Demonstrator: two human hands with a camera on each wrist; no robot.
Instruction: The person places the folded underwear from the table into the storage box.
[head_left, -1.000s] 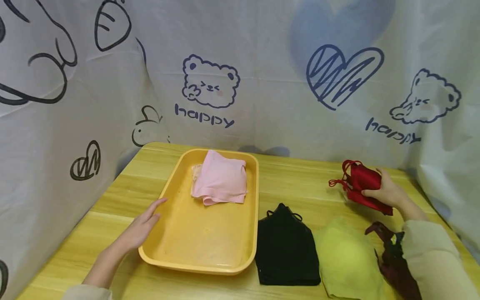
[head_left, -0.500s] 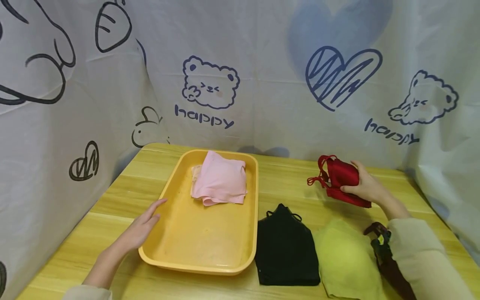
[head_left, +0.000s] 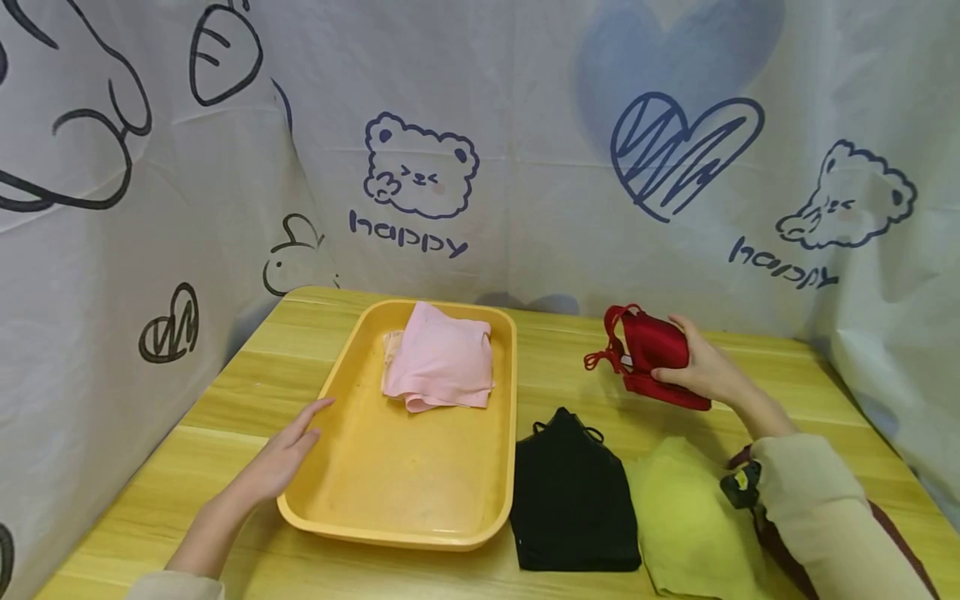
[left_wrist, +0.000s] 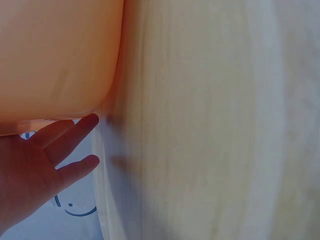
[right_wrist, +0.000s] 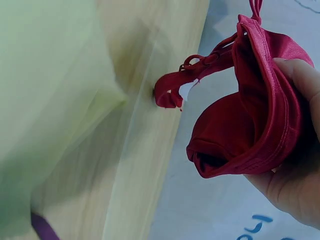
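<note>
My right hand (head_left: 701, 367) grips a folded red satin bra (head_left: 657, 354) above the table's back right. In the right wrist view, the bra's cup (right_wrist: 225, 130) bulges beyond the thumb, and a strap with an adjuster (right_wrist: 172, 90) dangles from it. My left hand (head_left: 279, 457) has its fingers extended along the left side of a yellow tray (head_left: 412, 479). Seen from the left wrist, those fingertips (left_wrist: 90, 120) lie right at the tray's outer wall (left_wrist: 60, 75). Inside the tray, toward the back, a folded pink garment (head_left: 446, 354) lies over a beige one (head_left: 391, 343).
Right of the tray lies a folded black top (head_left: 573, 500), beside a yellow-green garment (head_left: 693, 517). A dark maroon garment (head_left: 783, 554) is partly hidden under my right sleeve (head_left: 821, 496). White curtains with drawings (head_left: 525, 208) hang behind the wooden table (head_left: 247, 375).
The right hand has carried the red bra leftward across the table's back, toward the tray. The left hand, the tray and the other garments keep their places.
</note>
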